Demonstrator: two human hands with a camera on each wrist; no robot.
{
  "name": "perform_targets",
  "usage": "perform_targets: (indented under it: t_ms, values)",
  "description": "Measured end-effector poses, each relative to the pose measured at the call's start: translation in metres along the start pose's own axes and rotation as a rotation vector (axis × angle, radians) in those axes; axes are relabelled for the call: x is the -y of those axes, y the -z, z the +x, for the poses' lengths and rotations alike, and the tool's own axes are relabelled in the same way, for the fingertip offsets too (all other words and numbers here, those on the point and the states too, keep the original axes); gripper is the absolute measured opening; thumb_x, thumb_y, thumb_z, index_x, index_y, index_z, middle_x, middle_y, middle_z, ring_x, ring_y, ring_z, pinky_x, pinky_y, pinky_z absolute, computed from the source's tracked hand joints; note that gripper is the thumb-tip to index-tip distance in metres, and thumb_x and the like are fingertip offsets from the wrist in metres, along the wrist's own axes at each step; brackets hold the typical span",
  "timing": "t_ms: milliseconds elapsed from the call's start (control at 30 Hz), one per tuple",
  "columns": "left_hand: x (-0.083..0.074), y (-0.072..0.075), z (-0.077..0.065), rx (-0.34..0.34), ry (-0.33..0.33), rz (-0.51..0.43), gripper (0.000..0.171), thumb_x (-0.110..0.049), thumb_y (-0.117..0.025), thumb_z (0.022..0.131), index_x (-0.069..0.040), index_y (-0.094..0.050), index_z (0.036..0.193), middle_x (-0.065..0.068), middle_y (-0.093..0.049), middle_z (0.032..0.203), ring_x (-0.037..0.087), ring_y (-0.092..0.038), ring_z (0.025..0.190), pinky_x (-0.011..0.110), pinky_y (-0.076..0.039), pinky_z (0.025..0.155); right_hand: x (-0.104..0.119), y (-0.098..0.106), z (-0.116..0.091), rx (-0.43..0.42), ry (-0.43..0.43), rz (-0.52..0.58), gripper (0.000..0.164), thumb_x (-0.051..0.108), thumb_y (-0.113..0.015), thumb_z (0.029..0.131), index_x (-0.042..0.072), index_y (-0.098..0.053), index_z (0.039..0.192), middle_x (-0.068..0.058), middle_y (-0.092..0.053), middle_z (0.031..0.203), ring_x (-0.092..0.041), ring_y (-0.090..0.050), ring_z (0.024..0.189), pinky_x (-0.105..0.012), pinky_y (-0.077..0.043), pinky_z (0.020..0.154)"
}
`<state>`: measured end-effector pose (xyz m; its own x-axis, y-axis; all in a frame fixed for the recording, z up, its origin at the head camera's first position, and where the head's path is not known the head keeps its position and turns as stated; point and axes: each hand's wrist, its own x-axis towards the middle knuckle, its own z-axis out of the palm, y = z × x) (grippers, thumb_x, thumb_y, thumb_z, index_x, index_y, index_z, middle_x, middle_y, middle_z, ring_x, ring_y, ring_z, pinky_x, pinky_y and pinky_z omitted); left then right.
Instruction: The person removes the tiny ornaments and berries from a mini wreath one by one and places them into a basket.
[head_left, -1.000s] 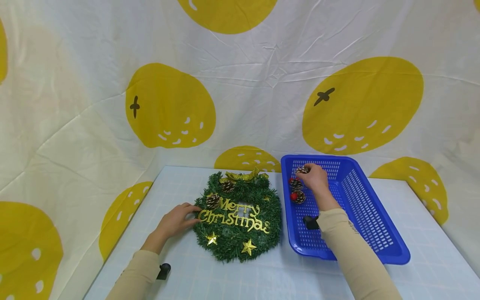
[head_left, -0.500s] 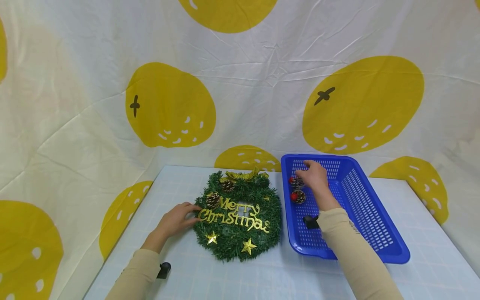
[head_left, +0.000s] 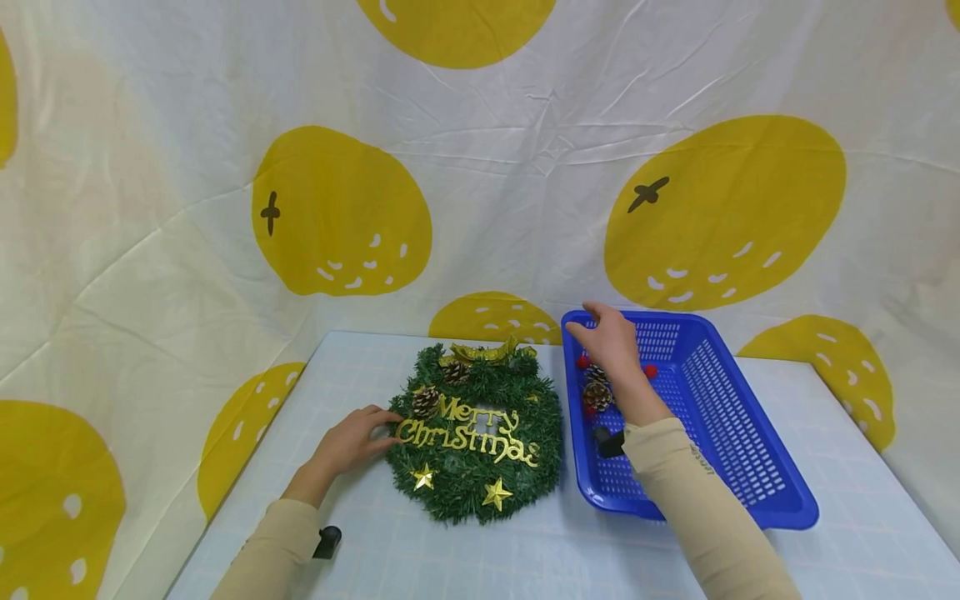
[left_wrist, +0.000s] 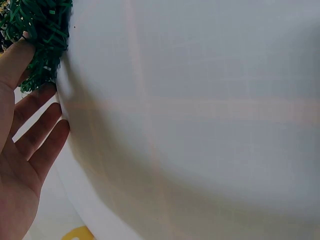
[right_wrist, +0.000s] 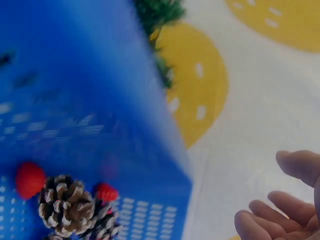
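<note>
A green Christmas wreath [head_left: 480,492] lies on the table, bearing gold "Merry Christmas" lettering [head_left: 467,442], gold stars, pine cones and a gold bow. My left hand [head_left: 354,442] holds its left edge; the left wrist view shows the thumb over the green tinsel [left_wrist: 42,35] and the index fingertip against its rim. Above the left rim of a blue basket [head_left: 720,450], my right hand [head_left: 611,340] hovers with fingers spread and nothing in them. Below it in the basket sit a pine cone [right_wrist: 67,205], another partly hidden, and red balls [right_wrist: 30,180].
The basket stands right of the wreath, close beside it. A pale checked cloth [head_left: 375,550] covers the table. Behind and to the sides hangs a white curtain [head_left: 495,208] with large yellow fruit prints.
My right hand has let go of a pine cone inside the basket, then lifted and shifted left with its fingers apart. The pine cones there have shifted. The left hand stays at the wreath.
</note>
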<state>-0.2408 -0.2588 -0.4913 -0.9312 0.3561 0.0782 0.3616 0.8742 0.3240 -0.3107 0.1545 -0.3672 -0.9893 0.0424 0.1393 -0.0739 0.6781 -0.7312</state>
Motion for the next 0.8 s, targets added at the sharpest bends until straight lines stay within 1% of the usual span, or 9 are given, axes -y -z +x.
perform_targets:
  t_ms: [200, 300, 333, 367, 400, 500, 667, 733, 800]
  values:
    - [-0.001, 0.001, -0.001, -0.007, -0.012, -0.005, 0.037, -0.033, -0.070, 0.091, -0.015, -0.066, 0.123, 0.008, -0.062, 0.116, 0.032, -0.060, 0.108, 0.052, -0.052, 0.087, 0.021, -0.007, -0.008, 0.008, 0.049, 0.015, 0.058, 0.033, -0.061, 0.096, 0.007, -0.046, 0.146, -0.020, -0.049, 0.144, -0.038, -0.047, 0.128, -0.053, -0.044, 0.100]
    - [-0.001, 0.000, -0.001, -0.007, -0.013, -0.004, 0.037, -0.033, -0.070, 0.091, -0.015, -0.067, 0.123, 0.008, -0.062, 0.116, 0.032, -0.060, 0.108, 0.052, -0.052, 0.087, 0.030, -0.011, -0.013, 0.016, 0.076, 0.029, 0.058, 0.033, -0.062, 0.096, 0.008, -0.047, 0.146, -0.019, -0.049, 0.143, -0.038, -0.050, 0.125, -0.052, -0.048, 0.092]
    - [-0.001, 0.000, -0.001, -0.006, -0.011, -0.002, 0.037, -0.033, -0.070, 0.091, -0.015, -0.067, 0.123, 0.008, -0.062, 0.116, 0.032, -0.060, 0.108, 0.052, -0.052, 0.087, 0.033, -0.012, -0.015, 0.019, 0.088, 0.034, 0.057, 0.033, -0.062, 0.096, 0.008, -0.047, 0.145, -0.020, -0.050, 0.142, -0.038, -0.054, 0.120, -0.051, -0.050, 0.086]
    - [-0.001, 0.001, 0.000, -0.006, -0.011, -0.002, 0.037, -0.033, -0.070, 0.091, -0.015, -0.067, 0.123, 0.008, -0.062, 0.116, 0.032, -0.060, 0.108, 0.052, -0.052, 0.087, 0.036, -0.013, -0.016, 0.021, 0.103, 0.034, 0.057, 0.033, -0.062, 0.096, 0.008, -0.047, 0.145, -0.019, -0.050, 0.142, -0.038, -0.054, 0.120, -0.051, -0.050, 0.086]
    - [-0.001, 0.001, -0.001, -0.006, -0.009, -0.003, 0.037, -0.033, -0.070, 0.091, -0.016, -0.067, 0.123, 0.008, -0.062, 0.116, 0.032, -0.060, 0.108, 0.052, -0.052, 0.087, 0.038, -0.015, -0.018, 0.022, 0.115, 0.037, 0.057, 0.033, -0.062, 0.096, 0.009, -0.047, 0.145, -0.020, -0.050, 0.142, -0.037, -0.057, 0.115, -0.048, -0.051, 0.080]
    - [-0.002, 0.001, -0.001, -0.007, -0.010, 0.001, 0.037, -0.033, -0.070, 0.091, -0.016, -0.067, 0.122, 0.008, -0.062, 0.116, 0.032, -0.060, 0.107, 0.052, -0.052, 0.087, 0.046, -0.021, -0.024, 0.031, 0.128, 0.069, 0.055, 0.030, -0.062, 0.096, 0.011, -0.047, 0.145, -0.018, -0.050, 0.143, -0.038, -0.062, 0.092, -0.046, -0.048, 0.068]
    - [-0.003, 0.001, -0.001, -0.007, 0.000, 0.001, 0.037, -0.033, -0.071, 0.090, -0.016, -0.067, 0.122, 0.008, -0.062, 0.116, 0.031, -0.060, 0.107, 0.052, -0.052, 0.087, 0.061, -0.032, -0.033, 0.052, 0.137, 0.093, 0.055, 0.032, -0.064, 0.095, 0.013, -0.049, 0.145, -0.016, -0.050, 0.143, -0.038, -0.062, 0.103, -0.050, -0.052, 0.081]
    - [-0.004, 0.001, -0.001, -0.010, -0.006, 0.005, 0.036, -0.033, -0.071, 0.090, -0.016, -0.067, 0.122, 0.008, -0.063, 0.115, 0.032, -0.060, 0.106, 0.052, -0.052, 0.086, 0.066, -0.037, -0.036, 0.060, 0.157, 0.081, 0.055, 0.032, -0.064, 0.095, 0.013, -0.049, 0.144, -0.016, -0.051, 0.143, -0.037, -0.058, 0.115, -0.050, -0.052, 0.084]
    - [-0.004, 0.001, -0.001, -0.008, -0.005, 0.001, 0.036, -0.033, -0.072, 0.090, -0.016, -0.067, 0.122, 0.008, -0.063, 0.115, 0.032, -0.060, 0.106, 0.052, -0.052, 0.085, 0.069, -0.042, -0.039, 0.068, 0.172, 0.079, 0.055, 0.032, -0.065, 0.095, 0.014, -0.050, 0.144, -0.015, -0.051, 0.142, -0.036, -0.059, 0.113, -0.049, -0.053, 0.081]
